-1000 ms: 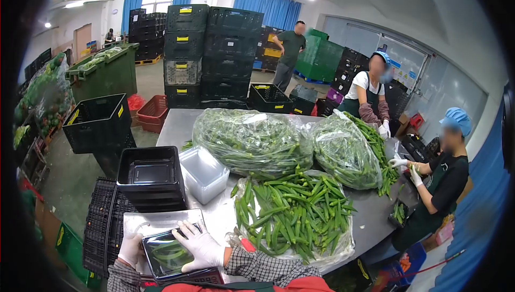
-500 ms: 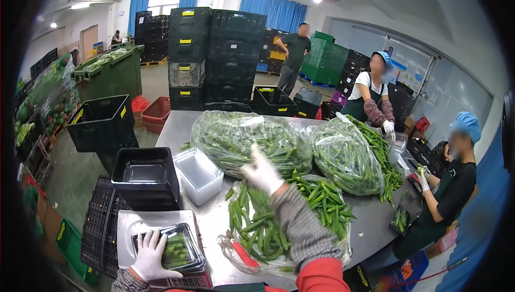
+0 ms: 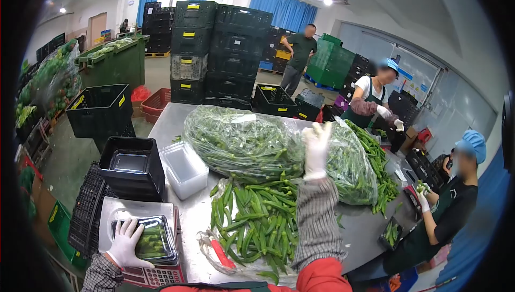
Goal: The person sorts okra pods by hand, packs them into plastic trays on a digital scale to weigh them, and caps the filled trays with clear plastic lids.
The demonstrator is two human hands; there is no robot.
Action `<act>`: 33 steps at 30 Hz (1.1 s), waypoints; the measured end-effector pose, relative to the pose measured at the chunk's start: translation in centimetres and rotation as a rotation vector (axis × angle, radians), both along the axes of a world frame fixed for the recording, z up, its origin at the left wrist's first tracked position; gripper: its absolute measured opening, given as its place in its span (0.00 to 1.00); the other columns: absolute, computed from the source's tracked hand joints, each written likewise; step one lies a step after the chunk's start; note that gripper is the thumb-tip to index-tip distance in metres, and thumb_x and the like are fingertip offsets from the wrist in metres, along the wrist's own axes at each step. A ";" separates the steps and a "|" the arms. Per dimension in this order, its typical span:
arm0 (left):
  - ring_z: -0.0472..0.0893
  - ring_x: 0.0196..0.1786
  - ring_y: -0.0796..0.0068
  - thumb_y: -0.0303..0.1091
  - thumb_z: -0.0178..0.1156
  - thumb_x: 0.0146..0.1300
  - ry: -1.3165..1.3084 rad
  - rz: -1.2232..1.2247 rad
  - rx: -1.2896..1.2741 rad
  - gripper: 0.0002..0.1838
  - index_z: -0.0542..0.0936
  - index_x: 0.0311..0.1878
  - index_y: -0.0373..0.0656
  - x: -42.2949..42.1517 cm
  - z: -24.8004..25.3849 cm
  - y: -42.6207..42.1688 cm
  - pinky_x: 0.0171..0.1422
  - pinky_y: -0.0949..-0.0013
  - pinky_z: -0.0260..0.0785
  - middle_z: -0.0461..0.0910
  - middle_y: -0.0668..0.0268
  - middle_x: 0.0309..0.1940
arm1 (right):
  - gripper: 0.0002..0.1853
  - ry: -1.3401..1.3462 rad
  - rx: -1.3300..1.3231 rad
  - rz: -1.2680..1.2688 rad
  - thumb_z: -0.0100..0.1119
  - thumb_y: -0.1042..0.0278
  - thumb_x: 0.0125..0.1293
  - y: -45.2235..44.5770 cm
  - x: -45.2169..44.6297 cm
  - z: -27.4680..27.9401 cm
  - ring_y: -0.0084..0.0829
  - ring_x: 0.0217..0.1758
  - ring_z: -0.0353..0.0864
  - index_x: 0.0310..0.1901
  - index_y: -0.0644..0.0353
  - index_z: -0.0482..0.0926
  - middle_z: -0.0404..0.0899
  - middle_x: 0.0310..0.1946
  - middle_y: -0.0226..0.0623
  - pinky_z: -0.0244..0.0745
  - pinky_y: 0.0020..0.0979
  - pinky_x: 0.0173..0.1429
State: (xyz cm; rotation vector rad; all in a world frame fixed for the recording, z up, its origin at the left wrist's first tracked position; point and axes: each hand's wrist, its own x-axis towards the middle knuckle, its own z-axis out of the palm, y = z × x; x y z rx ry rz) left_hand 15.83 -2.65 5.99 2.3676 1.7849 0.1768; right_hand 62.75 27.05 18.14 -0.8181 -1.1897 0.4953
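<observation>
My left hand [image 3: 127, 241], in a white glove, lies with fingers spread on the lid of a clear-topped tray of okra [image 3: 152, 242]. That tray rests on a scale [image 3: 114, 211] with a red keypad. My right hand [image 3: 317, 150], also gloved, is raised above the table between two clear bags; its fingers are loosely bent and apart, with nothing visible in them. Below it spreads a pile of loose okra [image 3: 260, 219] on an opened plastic bag. A big bag of okra [image 3: 241, 144] lies left of this hand, and a second bag [image 3: 351, 168] is partly behind it.
Stacked black trays [image 3: 132, 171] and clear lids [image 3: 184, 169] stand at the metal table's [image 3: 188, 227] left side. A red-handled tool [image 3: 222, 253] lies by the pile. Two co-workers in blue caps handle produce at the right. Crates [image 3: 233, 50] rise behind the table; another person stands beyond.
My right hand has moved right and up, away from the large bag, uncovering more of the okra pile. My left hand stays on the tray while the view shifts.
</observation>
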 end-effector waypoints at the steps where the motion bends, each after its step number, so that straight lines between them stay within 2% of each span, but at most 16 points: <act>1: 0.49 0.70 0.37 0.75 0.67 0.26 0.022 -0.005 -0.010 0.68 0.60 0.64 0.29 -0.1 -0.1 0.0 0.71 0.36 0.32 0.53 0.38 0.65 | 0.45 0.162 0.102 0.112 0.59 0.61 0.63 -3.0 0.4 1.5 0.28 0.46 0.74 0.71 0.67 0.38 0.64 0.60 0.53 0.72 0.28 0.51; 4: 0.47 0.70 0.36 0.70 0.71 0.27 -0.105 0.029 -0.010 0.69 0.56 0.66 0.29 0.5 2.5 0.5 0.72 0.38 0.33 0.53 0.37 0.65 | 0.50 0.161 0.249 0.028 0.58 0.48 0.63 -8.2 1.7 3.1 0.29 0.43 0.78 0.70 0.68 0.37 0.68 0.56 0.51 0.75 0.26 0.46; 7: 0.46 0.74 0.51 0.64 0.74 0.31 -0.741 -0.084 0.044 0.74 0.39 0.70 0.28 2.8 8.5 5.4 0.76 0.58 0.37 0.44 0.42 0.71 | 0.49 0.367 0.202 0.195 0.55 0.43 0.64 -6.7 3.2 2.0 0.29 0.42 0.78 0.70 0.68 0.39 0.68 0.57 0.49 0.76 0.27 0.45; 8: 0.46 0.75 0.53 0.65 0.72 0.35 -1.130 -0.133 0.099 0.73 0.38 0.71 0.31 5.6 9.1 8.0 0.76 0.56 0.35 0.44 0.44 0.71 | 0.49 0.446 0.096 0.360 0.53 0.40 0.63 -4.5 3.9 0.6 0.32 0.44 0.77 0.70 0.66 0.39 0.67 0.57 0.48 0.76 0.32 0.48; 10: 0.47 0.74 0.57 0.70 0.61 0.46 -1.556 -0.174 -0.072 0.64 0.38 0.73 0.39 9.1 10.6 12.7 0.75 0.55 0.38 0.43 0.50 0.73 | 0.49 0.632 -0.161 0.673 0.53 0.38 0.62 -3.0 1.8 -0.7 0.35 0.47 0.75 0.70 0.63 0.40 0.64 0.59 0.50 0.74 0.37 0.50; 14: 0.49 0.73 0.55 0.73 0.59 0.46 -1.695 -0.391 -0.328 0.64 0.38 0.73 0.41 12.0 11.5 16.2 0.74 0.51 0.40 0.45 0.52 0.72 | 0.51 0.429 -0.179 0.789 0.52 0.36 0.61 -5.0 0.2 -2.2 0.41 0.49 0.75 0.71 0.61 0.36 0.54 0.65 0.57 0.74 0.40 0.51; 18: 0.51 0.72 0.56 0.74 0.55 0.48 -1.722 -0.360 -0.267 0.62 0.39 0.73 0.42 10.4 11.8 16.0 0.72 0.49 0.46 0.45 0.53 0.72 | 0.51 0.503 -0.142 0.636 0.50 0.34 0.61 -6.8 4.5 -2.3 0.39 0.48 0.77 0.71 0.61 0.38 0.58 0.64 0.53 0.77 0.40 0.50; 19: 0.55 0.70 0.55 0.68 0.54 0.55 -1.830 -0.348 -0.291 0.55 0.43 0.73 0.42 9.8 10.5 16.7 0.72 0.52 0.49 0.50 0.52 0.70 | 0.49 0.470 -0.198 0.618 0.50 0.35 0.62 -7.2 4.2 -2.5 0.38 0.46 0.77 0.71 0.61 0.40 0.59 0.64 0.52 0.77 0.38 0.49; 20: 0.56 0.70 0.56 0.65 0.55 0.57 -1.748 -0.262 -0.334 0.52 0.44 0.73 0.41 9.6 10.0 16.5 0.72 0.53 0.49 0.51 0.52 0.70 | 0.48 0.432 -0.245 0.601 0.50 0.36 0.62 -7.5 3.3 -2.6 0.36 0.44 0.77 0.70 0.62 0.41 0.60 0.63 0.52 0.77 0.37 0.48; 21: 0.57 0.70 0.56 0.61 0.55 0.59 -1.660 -0.191 -0.371 0.50 0.45 0.73 0.41 9.5 9.7 16.4 0.72 0.54 0.50 0.52 0.53 0.70 | 0.40 0.351 -0.243 0.662 0.50 0.48 0.67 -7.6 2.1 -3.4 0.35 0.44 0.78 0.69 0.64 0.46 0.63 0.61 0.53 0.77 0.35 0.47; 22: 0.58 0.70 0.57 0.58 0.56 0.61 -1.568 -0.130 -0.406 0.47 0.46 0.73 0.40 9.8 9.6 16.4 0.72 0.55 0.50 0.54 0.53 0.69 | 0.38 0.259 -0.333 0.714 0.51 0.51 0.67 -9.0 0.0 -2.7 0.34 0.44 0.79 0.69 0.65 0.48 0.65 0.60 0.53 0.77 0.34 0.47; 24: 0.54 0.73 0.60 0.41 0.69 0.49 -1.190 -0.257 -0.264 0.53 0.46 0.72 0.35 9.0 11.1 13.3 0.74 0.58 0.45 0.52 0.52 0.71 | 0.42 0.037 -0.422 0.852 0.57 0.55 0.65 -10.1 -2.2 -6.0 0.32 0.49 0.78 0.70 0.65 0.44 0.63 0.63 0.51 0.75 0.32 0.52; 26: 0.50 0.74 0.60 0.43 0.72 0.44 -0.914 -0.289 -0.093 0.55 0.51 0.70 0.32 7.3 12.1 10.4 0.75 0.62 0.42 0.52 0.50 0.70 | 0.48 -0.198 -0.514 0.759 0.63 0.58 0.61 -12.0 -3.7 -8.1 0.30 0.51 0.75 0.71 0.63 0.38 0.60 0.65 0.50 0.71 0.30 0.57; 28: 0.51 0.74 0.57 0.46 0.72 0.43 -0.705 -0.225 -0.001 0.53 0.56 0.69 0.31 3.9 11.2 7.8 0.75 0.62 0.41 0.52 0.47 0.70 | 0.50 -0.132 -0.588 0.712 0.61 0.56 0.62 -12.3 -2.9 -9.2 0.30 0.49 0.77 0.71 0.64 0.34 0.61 0.65 0.49 0.73 0.30 0.54; 30: 0.53 0.73 0.56 0.37 0.67 0.42 -0.630 0.000 0.066 0.47 0.60 0.66 0.30 1.3 9.4 4.8 0.75 0.62 0.45 0.55 0.47 0.69 | 0.52 0.065 -0.604 0.588 0.60 0.52 0.62 -11.1 -1.3 -8.5 0.30 0.47 0.77 0.71 0.63 0.30 0.61 0.63 0.51 0.75 0.29 0.50; 33: 0.57 0.70 0.53 0.35 0.64 0.47 -0.491 0.486 0.216 0.40 0.62 0.64 0.29 -3.6 3.5 1.3 0.73 0.61 0.49 0.58 0.45 0.67 | 0.52 0.147 -0.553 0.317 0.58 0.63 0.62 -6.0 1.7 -8.6 0.26 0.39 0.77 0.71 0.58 0.25 0.70 0.51 0.41 0.75 0.25 0.35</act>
